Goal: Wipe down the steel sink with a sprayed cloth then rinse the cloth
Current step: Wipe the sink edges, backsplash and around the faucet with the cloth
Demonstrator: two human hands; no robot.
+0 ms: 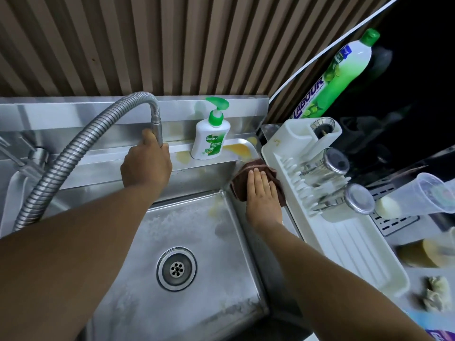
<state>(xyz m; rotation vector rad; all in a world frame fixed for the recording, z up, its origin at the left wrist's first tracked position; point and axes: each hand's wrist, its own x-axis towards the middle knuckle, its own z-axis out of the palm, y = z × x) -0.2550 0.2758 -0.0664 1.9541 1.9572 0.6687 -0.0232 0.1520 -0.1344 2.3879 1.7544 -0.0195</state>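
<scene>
Obscured: much of the brown cloth (pixel 242 190), covered by the right hand (pixel 263 193); only its folded edges visible left of and beyond the fingers. Fingertips of the left hand (pixel 146 166) hidden behind the spout end (pixel 156 121) of the flexible steel hose (pixel 73 153). Tap body (pixel 37 156) at far left blurred and partly crossed by the hose. Crumpled pale object (pixel 435 294) at lower right too indistinct to name; purple item at the bottom right corner cut off by the frame edge. Area beyond the white dish rack (pixel 344 242) dark, detail lost.

Grip, left: curls round the lower end of the spout, holding it over the rear ledge of the steel sink (pixel 194 178).

Grip, right: lies flat, palm down, fingers straight and together, pressing the cloth onto the sink's far right corner, where the right rim meets the ledge, just beside the dish rack. Cloth touching the rack or not: cannot tell.

Noted on the ledge: Dettol pump bottle (pixel 211 141), upright, between the two hands, yellowish stains (pixel 237 148) around its base. Whitish residue on the basin floor around the drain (pixel 176 268). Green dish-liquid bottle (pixel 339 72) beyond the rack; steel-lidded glass jars (pixel 336 161) lying in it.
</scene>
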